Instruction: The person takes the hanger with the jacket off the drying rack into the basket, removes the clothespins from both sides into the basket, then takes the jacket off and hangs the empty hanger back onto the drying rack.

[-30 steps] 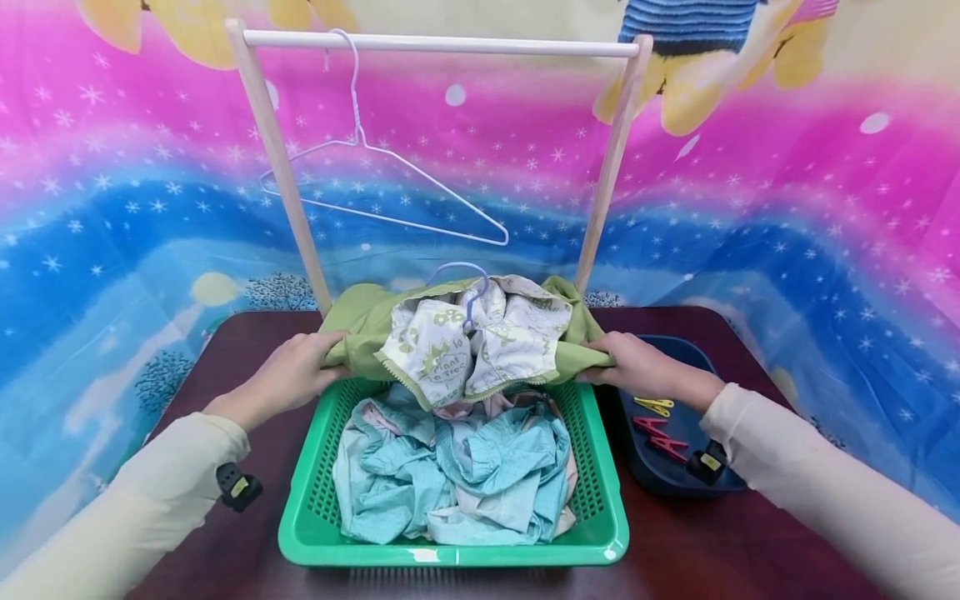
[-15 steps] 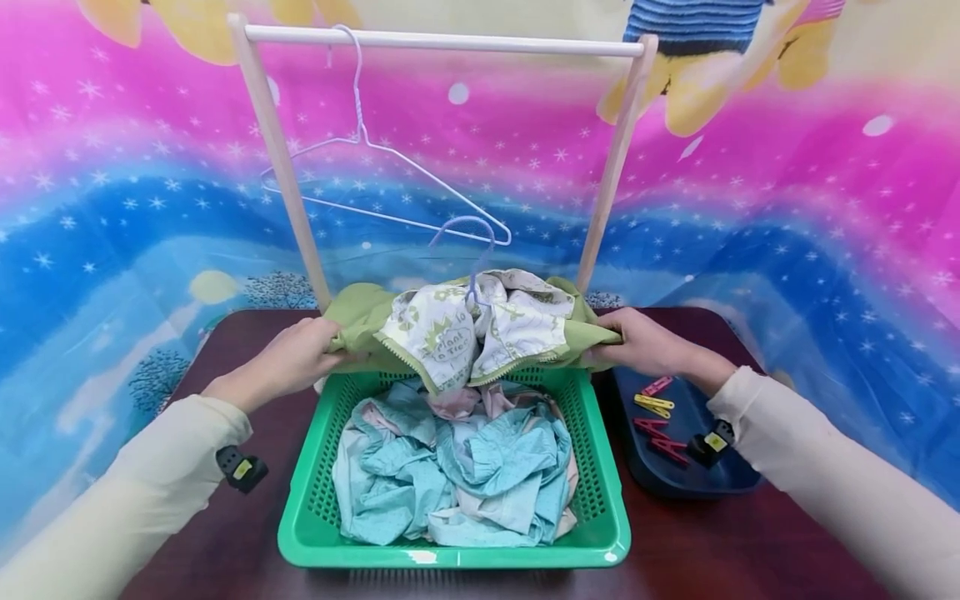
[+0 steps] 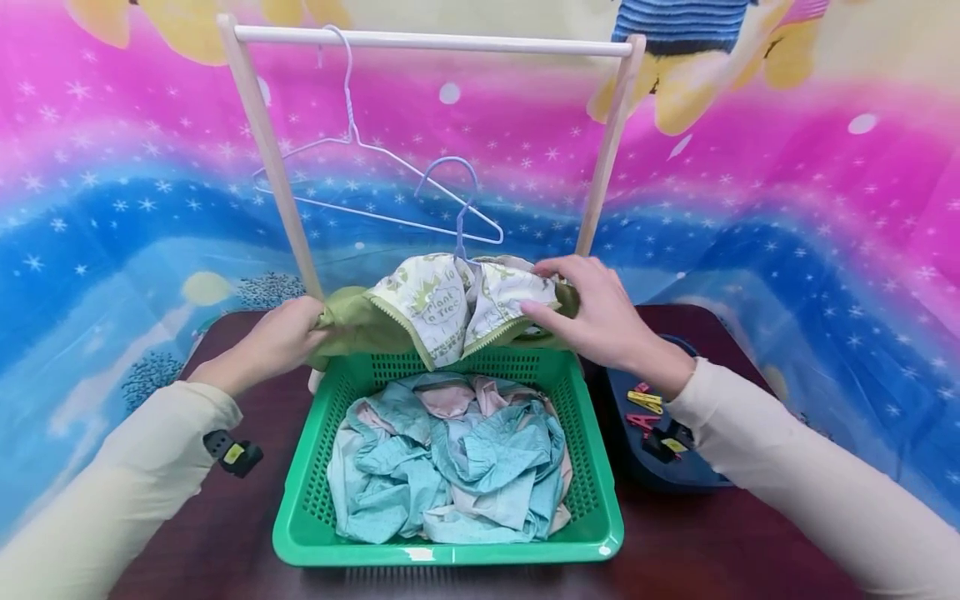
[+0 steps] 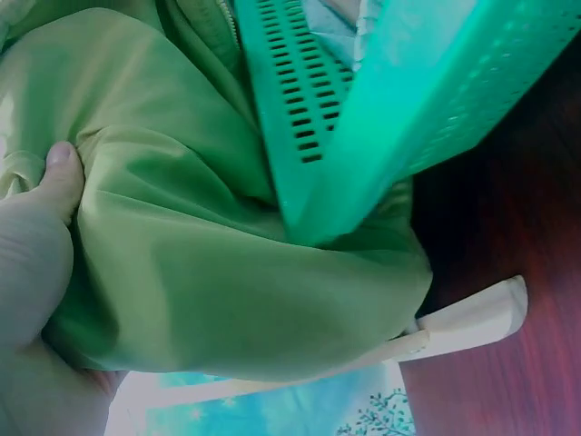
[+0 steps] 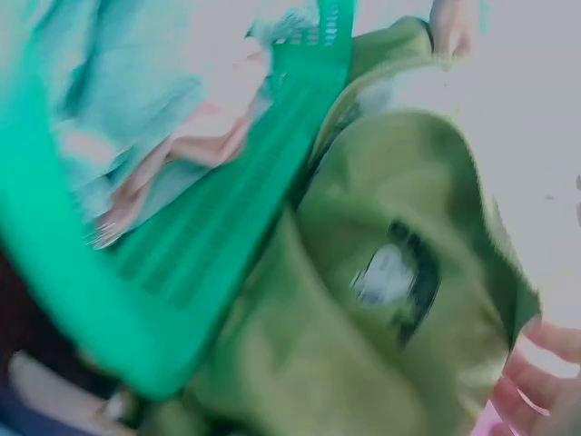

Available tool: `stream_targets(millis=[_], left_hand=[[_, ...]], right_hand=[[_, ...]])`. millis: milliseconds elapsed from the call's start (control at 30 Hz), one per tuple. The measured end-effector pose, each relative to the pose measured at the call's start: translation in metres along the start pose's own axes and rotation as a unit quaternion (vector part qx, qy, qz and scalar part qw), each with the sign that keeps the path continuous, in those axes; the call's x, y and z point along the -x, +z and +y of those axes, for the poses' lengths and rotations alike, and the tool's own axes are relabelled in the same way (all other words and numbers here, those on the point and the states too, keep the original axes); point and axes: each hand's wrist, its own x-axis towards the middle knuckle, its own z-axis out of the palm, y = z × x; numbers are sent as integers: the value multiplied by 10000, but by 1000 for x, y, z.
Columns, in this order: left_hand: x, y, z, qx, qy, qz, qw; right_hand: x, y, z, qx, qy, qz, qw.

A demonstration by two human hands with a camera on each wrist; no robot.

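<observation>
At ten o'clock from the green basket's [image 3: 442,555] middle, the left hand [image 3: 279,335] is gripping the green jacket [image 3: 442,321], its fingers and thumb curling round bunched cloth. At eleven, a white hanger [image 3: 350,123] is dangling from the bar [image 3: 435,39] of a wooden rack [image 3: 267,150]. The jacket is spanning twelve o'clock along the basket's far rim, a purple hook [image 3: 460,237] standing up from its printed lining [image 3: 498,296]; teal and pink clothes [image 3: 457,467] are filling the basket. Between one and two, the right hand [image 3: 592,317] is touching the jacket's edge, thumb and fingers standing apart. At three, a dark tray [image 3: 660,475] is holding a yellow clip [image 3: 645,402] and red clips [image 3: 642,422].
</observation>
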Motion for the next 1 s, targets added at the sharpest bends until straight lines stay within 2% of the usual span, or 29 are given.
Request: stream_targets(millis=[100,167,333,500,733,1000], left_hand=[[0,-2,2,-77,-34,103,9999],[0,-3,3,-129,-69,164,9998],[2,-6,5,-176,-250,278,9991],[6,-11,1,-103,-321,366,9988],[9,-15,-4,-101,-278,408,9987],[13,-15,-10,-111,-296,598,9977]], right_hand=[[-14,10,-20,207,-92,626,9978],[-22,16,-30,365,-128,864,9955],[-33,19,-38,751,-201,1012,9918],[-25,4,-24,915,1,987,9909],[-5,-18,-3,838,450,676,9932],[3,-32,20,759,754,735,9915]])
